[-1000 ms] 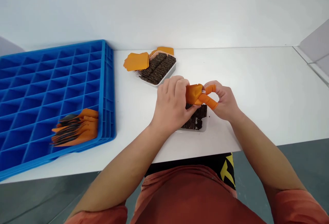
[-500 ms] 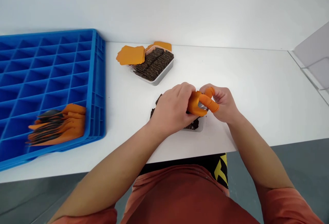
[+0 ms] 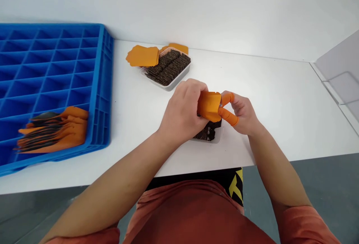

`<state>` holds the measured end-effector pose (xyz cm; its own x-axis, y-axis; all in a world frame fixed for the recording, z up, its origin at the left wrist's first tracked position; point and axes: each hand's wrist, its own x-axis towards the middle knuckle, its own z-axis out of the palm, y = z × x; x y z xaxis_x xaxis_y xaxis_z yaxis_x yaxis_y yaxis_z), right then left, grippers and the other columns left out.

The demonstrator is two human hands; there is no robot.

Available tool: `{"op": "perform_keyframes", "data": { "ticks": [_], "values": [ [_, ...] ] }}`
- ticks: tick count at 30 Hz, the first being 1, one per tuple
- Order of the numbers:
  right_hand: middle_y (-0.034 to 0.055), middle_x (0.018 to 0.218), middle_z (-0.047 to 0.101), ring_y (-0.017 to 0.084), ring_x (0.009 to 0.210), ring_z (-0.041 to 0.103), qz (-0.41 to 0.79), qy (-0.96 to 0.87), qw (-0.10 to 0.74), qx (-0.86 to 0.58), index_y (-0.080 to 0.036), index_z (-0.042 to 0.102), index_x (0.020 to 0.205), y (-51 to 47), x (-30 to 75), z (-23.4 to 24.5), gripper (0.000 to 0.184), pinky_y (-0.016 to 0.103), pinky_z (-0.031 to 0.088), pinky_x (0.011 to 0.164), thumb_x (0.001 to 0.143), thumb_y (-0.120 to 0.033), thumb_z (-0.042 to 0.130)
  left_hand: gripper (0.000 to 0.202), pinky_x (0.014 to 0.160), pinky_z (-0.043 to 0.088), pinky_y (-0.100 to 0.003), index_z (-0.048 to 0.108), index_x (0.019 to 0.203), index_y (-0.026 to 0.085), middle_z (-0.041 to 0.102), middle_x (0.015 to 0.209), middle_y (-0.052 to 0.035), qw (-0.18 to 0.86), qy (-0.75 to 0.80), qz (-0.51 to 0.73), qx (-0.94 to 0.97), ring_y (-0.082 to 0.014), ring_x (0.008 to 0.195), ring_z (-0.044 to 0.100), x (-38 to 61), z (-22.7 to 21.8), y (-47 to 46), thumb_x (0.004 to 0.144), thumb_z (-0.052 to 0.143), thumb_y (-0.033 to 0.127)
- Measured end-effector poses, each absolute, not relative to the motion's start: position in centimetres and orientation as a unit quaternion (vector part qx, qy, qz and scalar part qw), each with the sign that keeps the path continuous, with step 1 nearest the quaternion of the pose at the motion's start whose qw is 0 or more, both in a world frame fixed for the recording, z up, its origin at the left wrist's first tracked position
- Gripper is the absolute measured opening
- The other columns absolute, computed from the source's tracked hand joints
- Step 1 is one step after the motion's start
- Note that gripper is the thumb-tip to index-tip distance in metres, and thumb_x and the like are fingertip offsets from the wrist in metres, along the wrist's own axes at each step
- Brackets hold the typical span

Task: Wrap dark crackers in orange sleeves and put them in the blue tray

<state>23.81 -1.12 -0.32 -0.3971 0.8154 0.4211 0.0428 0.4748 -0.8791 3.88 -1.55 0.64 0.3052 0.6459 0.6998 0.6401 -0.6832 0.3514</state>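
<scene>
My left hand (image 3: 183, 111) is wrapped round an orange pouch (image 3: 210, 105), holding it above a clear plastic tub (image 3: 219, 139) of thin dark brown pieces (image 3: 206, 132). Orange finger covers sit on the thumb and forefinger of my right hand (image 3: 241, 111). Those two covered fingertips grip the pouch's right end, where a small silvery patch shows between them. What is inside the pouch is hidden. Much of the tub lies behind my left hand and the pouch.
A second tub (image 3: 183, 77) near the wall holds packed rows of dark thin pieces (image 3: 169, 66). Flat orange pouches (image 3: 143, 56) lean over its left side. At left stands a blue divided crate (image 3: 108, 64) with several orange-and-dark pouches (image 3: 71, 133) in its near corner.
The pouch has turned so its flat orange face shows, and its silvery opening is less visible. Both hands have shifted slightly up and left. The head view has moved a little.
</scene>
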Motion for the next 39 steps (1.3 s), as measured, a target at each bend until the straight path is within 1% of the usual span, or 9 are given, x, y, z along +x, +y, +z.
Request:
{"op": "perform_keyframes", "data": {
  "ticks": [5, 8, 10, 12, 14, 16, 26, 31, 39],
  "values": [
    [-0.0016, 0.092, 0.068, 0.015, 0.086, 0.062, 0.415, -0.724, 0.447, -0.322, -0.025, 0.066, 0.094, -1.0, 24.3, -0.3, 0.016, 0.036, 0.051, 0.085, 0.083, -0.030, 0.076, 0.036, 0.081, 0.055, -0.039, 0.049, 0.110, 0.024, 0.066, 0.108, -0.0065, -0.031, 0.385, 0.404, 0.829, -0.0239, 0.095, 0.059, 4.2, 0.8, -2.2, 0.082, 0.066, 0.010],
    [0.0021, 0.111, 0.071, 0.019, 0.102, 0.065, 0.426, -0.713, 0.433, -0.351, -0.027, 0.065, 0.119, -1.2, 24.2, -0.4, 0.045, 0.039, 0.053, 0.094, 0.076, -0.025, 0.078, 0.042, 0.094, 0.055, -0.045, 0.049, 0.121, 0.024, 0.065, 0.120, -0.0092, -0.011, 0.342, 0.360, 0.868, -0.0274, 0.107, 0.060, 4.7, 1.0, -3.0, 0.084, 0.062, 0.009],
    [0.0042, 0.116, 0.070, 0.021, 0.105, 0.066, 0.445, -0.700, 0.417, -0.372, -0.026, 0.063, 0.126, -1.3, 24.1, -0.5, 0.057, 0.039, 0.055, 0.091, 0.072, -0.025, 0.081, 0.044, 0.097, 0.055, -0.046, 0.049, 0.125, 0.023, 0.065, 0.123, -0.0102, -0.005, 0.310, 0.336, 0.889, -0.0281, 0.110, 0.059, 5.0, 1.0, -3.5, 0.085, 0.060, 0.008],
    [0.0030, 0.108, 0.070, 0.019, 0.096, 0.066, 0.447, -0.698, 0.415, -0.376, -0.025, 0.068, 0.112, -1.4, 23.8, -0.7, 0.042, 0.036, 0.056, 0.081, 0.072, -0.024, 0.081, 0.045, 0.099, 0.054, -0.047, 0.050, 0.128, 0.021, 0.064, 0.125, -0.0109, 0.000, 0.296, 0.327, 0.898, -0.0287, 0.112, 0.059, 5.2, 0.9, -3.6, 0.086, 0.060, 0.009],
    [0.0004, 0.095, 0.068, 0.016, 0.084, 0.064, 0.431, -0.707, 0.431, -0.358, -0.024, 0.070, 0.087, -1.4, 23.7, -0.8, 0.018, 0.033, 0.054, 0.072, 0.072, -0.022, 0.078, 0.047, 0.101, 0.052, -0.048, 0.050, 0.132, 0.021, 0.064, 0.127, -0.0114, 0.020, 0.296, 0.321, 0.899, -0.0292, 0.114, 0.059, 5.2, 0.9, -3.6, 0.087, 0.063, 0.013],
    [-0.0010, 0.088, 0.066, 0.014, 0.077, 0.061, 0.417, -0.714, 0.449, -0.338, -0.023, 0.067, 0.073, -1.4, 23.6, -0.8, 0.010, 0.031, 0.051, 0.067, 0.072, -0.019, 0.075, 0.047, 0.102, 0.051, -0.048, 0.051, 0.134, 0.022, 0.064, 0.128, -0.0113, 0.040, 0.296, 0.321, 0.898, -0.0296, 0.115, 0.059, 5.0, 0.9, -3.4, 0.089, 0.065, 0.018],
    [-0.0015, 0.084, 0.066, 0.014, 0.076, 0.059, 0.395, -0.714, 0.448, -0.365, -0.024, 0.068, 0.071, -1.3, 23.9, -0.2, 0.009, 0.032, 0.050, 0.069, 0.068, -0.015, 0.069, 0.051, 0.101, 0.046, -0.049, 0.056, 0.132, 0.023, 0.069, 0.123, -0.0108, 0.025, 0.303, 0.345, 0.888, -0.0318, 0.113, 0.060, 4.9, 0.9, -3.3, 0.089, 0.073, 0.044],
    [-0.0020, 0.086, 0.068, 0.014, 0.077, 0.060, 0.403, -0.691, 0.462, -0.382, -0.024, 0.068, 0.074, -1.3, 23.7, -0.1, 0.009, 0.034, 0.052, 0.076, 0.069, -0.017, 0.072, 0.035, 0.097, 0.049, -0.046, 0.058, 0.116, 0.024, 0.071, 0.114, -0.0087, 0.041, 0.322, 0.354, 0.877, -0.0293, 0.108, 0.062, 4.7, 1.2, -3.1, 0.090, 0.072, 0.042],
    [-0.0018, 0.089, 0.068, 0.015, 0.083, 0.062, 0.404, -0.697, 0.462, -0.371, -0.025, 0.070, 0.083, -0.9, 24.3, -0.1, 0.006, 0.036, 0.051, 0.082, 0.078, -0.022, 0.071, 0.029, 0.093, 0.053, -0.041, 0.055, 0.110, 0.023, 0.070, 0.114, -0.0065, 0.111, 0.338, 0.362, 0.861, -0.0247, 0.106, 0.065, 4.2, 1.5, -2.6, 0.089, 0.072, 0.033]
  ]
}}
